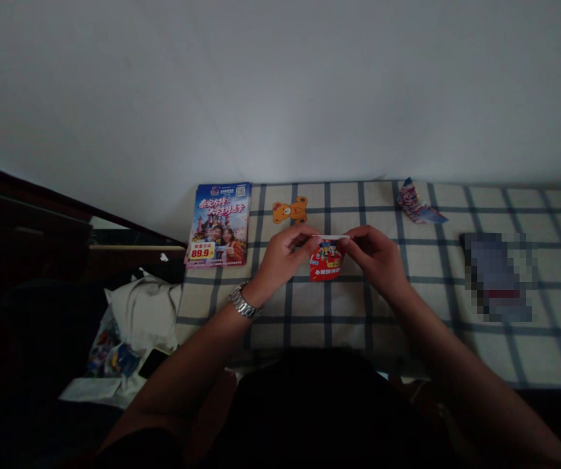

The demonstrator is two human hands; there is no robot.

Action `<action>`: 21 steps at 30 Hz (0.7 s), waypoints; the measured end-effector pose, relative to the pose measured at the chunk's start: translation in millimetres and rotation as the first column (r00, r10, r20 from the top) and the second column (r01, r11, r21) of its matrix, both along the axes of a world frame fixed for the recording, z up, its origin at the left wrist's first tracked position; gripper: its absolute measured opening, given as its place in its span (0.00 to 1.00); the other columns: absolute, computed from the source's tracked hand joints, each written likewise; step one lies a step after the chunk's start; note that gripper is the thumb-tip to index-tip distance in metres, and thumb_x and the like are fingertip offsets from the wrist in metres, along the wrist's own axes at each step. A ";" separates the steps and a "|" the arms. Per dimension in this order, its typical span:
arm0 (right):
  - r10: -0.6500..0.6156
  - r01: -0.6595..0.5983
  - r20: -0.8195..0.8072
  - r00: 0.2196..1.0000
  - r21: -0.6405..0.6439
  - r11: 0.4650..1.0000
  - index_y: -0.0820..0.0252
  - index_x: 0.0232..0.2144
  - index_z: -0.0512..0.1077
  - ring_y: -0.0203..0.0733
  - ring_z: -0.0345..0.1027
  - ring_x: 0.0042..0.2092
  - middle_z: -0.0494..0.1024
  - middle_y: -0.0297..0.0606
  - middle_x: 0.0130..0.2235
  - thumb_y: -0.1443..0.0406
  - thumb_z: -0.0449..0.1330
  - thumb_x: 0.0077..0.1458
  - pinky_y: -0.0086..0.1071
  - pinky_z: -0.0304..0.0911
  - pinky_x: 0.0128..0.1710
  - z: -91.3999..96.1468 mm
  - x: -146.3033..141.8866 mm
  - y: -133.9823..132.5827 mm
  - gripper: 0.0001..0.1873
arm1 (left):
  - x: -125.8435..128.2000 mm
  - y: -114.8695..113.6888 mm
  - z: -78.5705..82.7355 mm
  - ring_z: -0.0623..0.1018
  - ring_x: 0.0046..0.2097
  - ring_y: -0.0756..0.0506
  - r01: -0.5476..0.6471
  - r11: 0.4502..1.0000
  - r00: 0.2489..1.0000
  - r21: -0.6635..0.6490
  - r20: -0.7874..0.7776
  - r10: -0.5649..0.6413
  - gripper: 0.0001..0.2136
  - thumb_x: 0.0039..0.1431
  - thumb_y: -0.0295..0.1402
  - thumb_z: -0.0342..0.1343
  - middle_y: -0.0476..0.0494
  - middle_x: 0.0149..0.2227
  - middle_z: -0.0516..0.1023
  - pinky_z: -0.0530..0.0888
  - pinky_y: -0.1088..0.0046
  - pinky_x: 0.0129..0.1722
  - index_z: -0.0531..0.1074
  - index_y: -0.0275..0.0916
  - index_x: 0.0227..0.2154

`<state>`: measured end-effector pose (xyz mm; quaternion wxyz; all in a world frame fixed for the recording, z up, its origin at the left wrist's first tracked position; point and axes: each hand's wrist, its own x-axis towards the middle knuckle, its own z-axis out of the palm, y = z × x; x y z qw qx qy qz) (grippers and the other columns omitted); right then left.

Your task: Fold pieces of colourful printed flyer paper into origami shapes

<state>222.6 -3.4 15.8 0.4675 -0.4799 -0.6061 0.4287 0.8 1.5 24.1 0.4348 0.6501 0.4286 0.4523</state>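
Note:
Both of my hands are raised over a checked tablecloth (407, 312) and pinch a small red printed paper (326, 260) along its folded white top edge. My left hand (283, 257), with a metal watch (244, 303) on the wrist, grips the left end of that edge. The right end is held by my right hand (375, 257). The red paper hangs down between the hands, just above the cloth.
A colourful leaflet (218, 225) lies at the table's left end, with an orange bear-shaped cutout (290, 210) beside it. A crumpled printed paper scrap (416, 204) lies far right by the wall. A blurred dark object (500, 277) rests right. A white bag (138, 312) sits left.

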 end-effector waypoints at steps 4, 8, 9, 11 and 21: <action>0.005 -0.006 -0.068 0.998 -0.013 1.000 0.54 0.38 0.78 0.42 0.78 0.38 0.83 0.36 0.37 0.50 0.69 0.61 0.38 0.76 0.40 0.3 -2.2 7.0 0.15 | -1.8 7.4 -4.4 0.81 0.38 0.48 -0.034 0.999 0.999 0.000 0.010 0.034 0.12 0.69 0.45 0.62 0.45 0.37 0.82 0.79 0.72 0.39 0.79 0.41 0.38; -0.001 -0.002 -0.106 0.994 -0.028 1.000 0.54 0.37 0.78 0.42 0.78 0.38 0.83 0.36 0.36 0.50 0.70 0.59 0.39 0.76 0.42 -3.0 -2.7 14.2 0.15 | -3.4 12.1 -8.8 0.81 0.38 0.48 -0.048 0.999 0.999 0.008 0.014 0.048 0.12 0.68 0.45 0.63 0.44 0.38 0.83 0.80 0.70 0.40 0.79 0.41 0.39; 0.000 -0.003 -0.109 0.994 -0.032 0.999 0.55 0.37 0.78 0.42 0.78 0.38 0.83 0.36 0.36 0.50 0.70 0.59 0.39 0.76 0.41 -4.4 -2.4 15.8 0.15 | -3.5 13.1 -9.8 0.81 0.38 0.48 -0.050 0.999 0.999 0.006 0.013 0.050 0.12 0.68 0.44 0.63 0.45 0.38 0.83 0.80 0.70 0.40 0.79 0.41 0.39; 0.006 -0.010 -0.105 0.994 -0.039 0.999 0.55 0.37 0.79 0.42 0.77 0.37 0.83 0.36 0.35 0.51 0.70 0.60 0.38 0.76 0.40 -7.4 -1.9 18.6 0.15 | -3.9 14.9 -11.9 0.81 0.38 0.47 -0.051 0.999 0.998 -0.003 0.022 0.051 0.11 0.68 0.44 0.63 0.45 0.38 0.83 0.80 0.70 0.40 0.79 0.41 0.39; 0.018 -0.022 -0.090 0.996 -0.050 0.999 0.55 0.36 0.79 0.41 0.77 0.36 0.83 0.35 0.35 0.52 0.70 0.59 0.37 0.75 0.40 -14.1 -3.8 21.5 0.14 | -8.5 16.6 -21.4 0.80 0.37 0.48 -0.053 0.998 0.998 -0.035 0.044 0.055 0.11 0.67 0.44 0.64 0.45 0.38 0.83 0.76 0.73 0.35 0.81 0.40 0.40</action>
